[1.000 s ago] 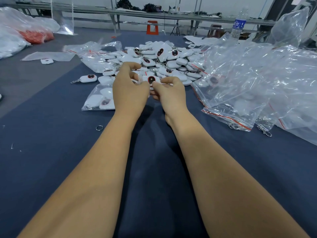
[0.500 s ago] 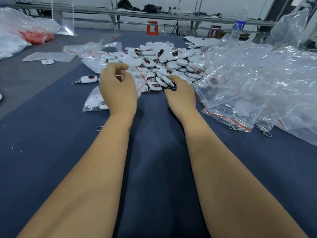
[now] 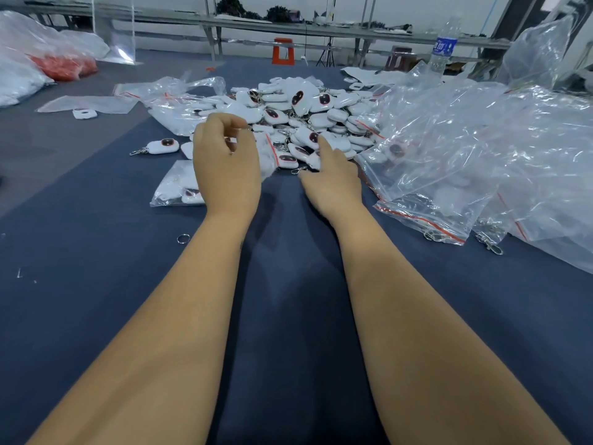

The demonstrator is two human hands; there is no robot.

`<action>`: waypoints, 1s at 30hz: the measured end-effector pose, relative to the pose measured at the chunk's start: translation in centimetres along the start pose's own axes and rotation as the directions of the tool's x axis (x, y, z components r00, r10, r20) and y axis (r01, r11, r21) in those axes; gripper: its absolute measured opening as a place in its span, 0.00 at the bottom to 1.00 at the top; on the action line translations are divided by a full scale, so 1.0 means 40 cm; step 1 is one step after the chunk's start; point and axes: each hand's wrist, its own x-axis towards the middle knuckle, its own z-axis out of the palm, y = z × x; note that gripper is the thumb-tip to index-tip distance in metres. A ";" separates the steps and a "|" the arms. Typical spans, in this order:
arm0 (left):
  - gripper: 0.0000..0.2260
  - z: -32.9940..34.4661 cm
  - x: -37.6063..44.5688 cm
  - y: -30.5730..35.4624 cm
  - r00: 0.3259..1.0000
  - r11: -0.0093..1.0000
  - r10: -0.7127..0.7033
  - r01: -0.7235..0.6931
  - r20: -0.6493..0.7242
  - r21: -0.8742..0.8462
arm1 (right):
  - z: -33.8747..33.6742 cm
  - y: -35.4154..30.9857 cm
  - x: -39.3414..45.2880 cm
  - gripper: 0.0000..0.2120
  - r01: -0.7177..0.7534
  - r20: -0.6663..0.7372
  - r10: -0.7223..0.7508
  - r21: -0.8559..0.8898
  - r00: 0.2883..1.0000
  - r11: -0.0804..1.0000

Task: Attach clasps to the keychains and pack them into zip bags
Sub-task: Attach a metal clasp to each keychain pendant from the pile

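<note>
Keychains (image 3: 298, 123) heaped just beyond both hands; left hand (image 3: 226, 165) pinching zip bag (image 3: 268, 155), right hand (image 3: 332, 184) fingers spread on heap edge.

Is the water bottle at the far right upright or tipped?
Upright. The water bottle stands with its neck pointing up and its blue label level, behind the clear bags.

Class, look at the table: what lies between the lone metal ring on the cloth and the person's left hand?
In the head view, only bare dark cloth lies between the metal ring and the left hand.
</note>
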 end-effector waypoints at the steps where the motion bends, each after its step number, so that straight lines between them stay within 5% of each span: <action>1: 0.08 0.001 -0.002 0.001 1.000 1.000 0.005 -0.005 0.001 0.009 | 0.002 -0.003 0.001 0.32 0.009 0.052 -0.005 -0.081 0.999 0.997; 4: 0.07 0.006 -0.015 0.008 0.995 0.994 0.084 -0.088 0.054 0.067 | 0.008 -0.006 0.000 0.24 0.036 0.106 -0.013 -0.215 0.994 0.976; 9: 0.13 0.049 -0.065 0.027 0.908 0.960 0.186 -0.250 0.376 0.127 | -0.005 -0.013 -0.014 0.08 -0.031 -0.129 0.022 -0.066 0.991 0.997; 13: 0.15 0.082 -0.086 0.017 0.824 0.982 -0.069 -0.043 0.562 0.183 | -0.016 -0.013 -0.018 0.05 -0.049 -0.175 0.050 0.009 0.983 0.999; 17: 0.17 0.082 -0.063 -0.004 0.812 0.956 -0.290 0.222 0.507 0.190 | -0.008 -0.011 -0.016 0.18 -0.215 -0.212 0.180 -0.159 0.961 0.964; 21: 0.18 0.081 -0.046 -0.011 0.821 0.930 -0.367 0.331 0.438 0.160 | -0.009 -0.009 -0.018 0.16 -0.188 -0.169 0.155 -0.198 0.973 0.962; 25: 0.19 0.070 -0.026 -0.023 0.855 0.927 -0.373 0.330 0.361 0.176 | -0.012 -0.016 -0.036 0.08 -0.013 -0.140 0.048 0.242 0.989 0.970; 30: 0.11 0.061 -0.026 -0.015 0.884 0.939 -0.343 0.321 0.318 0.119 | -0.006 -0.042 -0.053 0.12 -0.037 0.007 0.044 0.684 0.999 0.728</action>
